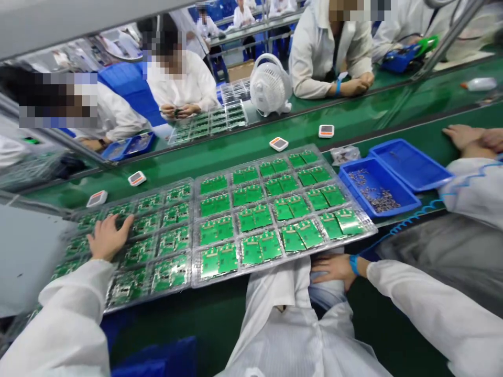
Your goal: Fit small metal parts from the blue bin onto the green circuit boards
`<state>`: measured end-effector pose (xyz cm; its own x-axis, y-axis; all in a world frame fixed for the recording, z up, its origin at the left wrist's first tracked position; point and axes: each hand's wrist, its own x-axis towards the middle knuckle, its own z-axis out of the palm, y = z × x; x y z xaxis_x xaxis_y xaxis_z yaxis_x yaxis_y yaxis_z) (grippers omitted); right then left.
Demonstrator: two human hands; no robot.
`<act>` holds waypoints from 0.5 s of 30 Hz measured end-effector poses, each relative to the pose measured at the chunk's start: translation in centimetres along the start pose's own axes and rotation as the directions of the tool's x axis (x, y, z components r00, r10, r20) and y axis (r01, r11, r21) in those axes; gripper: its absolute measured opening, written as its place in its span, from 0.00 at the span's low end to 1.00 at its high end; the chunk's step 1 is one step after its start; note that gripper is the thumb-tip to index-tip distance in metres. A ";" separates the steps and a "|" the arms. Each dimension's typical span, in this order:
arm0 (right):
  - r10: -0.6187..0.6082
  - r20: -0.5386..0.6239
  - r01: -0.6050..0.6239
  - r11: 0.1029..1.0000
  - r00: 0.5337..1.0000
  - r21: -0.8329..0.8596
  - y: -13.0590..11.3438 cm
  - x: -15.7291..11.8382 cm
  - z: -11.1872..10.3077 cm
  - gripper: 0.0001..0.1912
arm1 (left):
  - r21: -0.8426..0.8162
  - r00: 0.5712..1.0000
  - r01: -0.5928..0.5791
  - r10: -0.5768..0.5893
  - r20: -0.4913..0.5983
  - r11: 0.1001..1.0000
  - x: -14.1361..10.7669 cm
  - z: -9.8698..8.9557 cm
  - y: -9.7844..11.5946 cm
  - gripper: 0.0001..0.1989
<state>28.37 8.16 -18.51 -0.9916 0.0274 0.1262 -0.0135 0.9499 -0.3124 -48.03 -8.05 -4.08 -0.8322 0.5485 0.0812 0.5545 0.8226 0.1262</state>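
Left-hand grip (108,238) open, splayed on green circuit boards (171,273) in a clear tray (220,279); right-hand grip (334,268) open just beside it.

- white desk fan (270,86) past the belt
- green assembly belt (236,165)
- blue tray with small dark parts (375,188), empty-looking blue tray (411,165) touching it
- small white-orange gadgets (279,144) on belt
- clear bag (345,154) beside trays
- coiled blue cord (412,214)
- white bottle (480,84)
- co-workers in white coats (330,52) across belt
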 end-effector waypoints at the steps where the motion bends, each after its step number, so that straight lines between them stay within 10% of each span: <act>1: 0.015 0.024 -0.014 1.000 1.000 -0.024 -0.5 0.4 -0.8 0.27 | -0.003 1.000 0.001 -0.001 0.002 1.000 -0.2 -0.3 0.3 0.50; 15: 0.150 -0.131 -0.167 0.977 0.980 -0.129 -1.8 2.4 -3.2 0.19 | 0.049 1.000 0.019 -0.019 0.013 0.999 -0.4 -0.7 1.7 0.45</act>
<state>26.43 7.51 -14.64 -0.9570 0.2102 0.1997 0.1690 0.9640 -0.2051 -46.72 -6.97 -3.22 -0.8427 0.5343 0.0657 0.5382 0.8391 0.0791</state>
